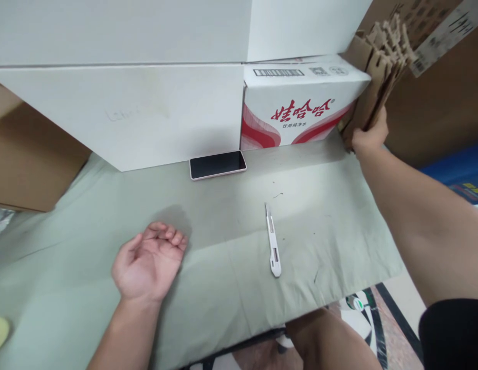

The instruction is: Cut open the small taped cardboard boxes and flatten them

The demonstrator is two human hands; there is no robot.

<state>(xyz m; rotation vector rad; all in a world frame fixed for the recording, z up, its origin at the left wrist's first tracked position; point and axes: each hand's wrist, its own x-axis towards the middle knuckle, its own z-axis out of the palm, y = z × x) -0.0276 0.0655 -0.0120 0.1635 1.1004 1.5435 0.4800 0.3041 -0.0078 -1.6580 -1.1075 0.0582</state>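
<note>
My left hand (148, 262) rests palm up on the pale green cloth (231, 288), fingers loosely curled with nothing in them. My right hand (370, 134) reaches to the far right and grips a folded bundle of brown cardboard dividers (381, 67) that stands beside a white carton with red print (300, 105). A white utility knife (273, 241) lies on the cloth between my hands, touched by neither. A pink-edged phone (218, 164) lies face up against the big white box (139, 110).
White boxes are stacked along the back. A brown cardboard box (26, 159) stands at the left, and another brown carton (435, 31) at the upper right. A blue object (462, 174) lies right of the cloth's edge. My knees show below the front edge.
</note>
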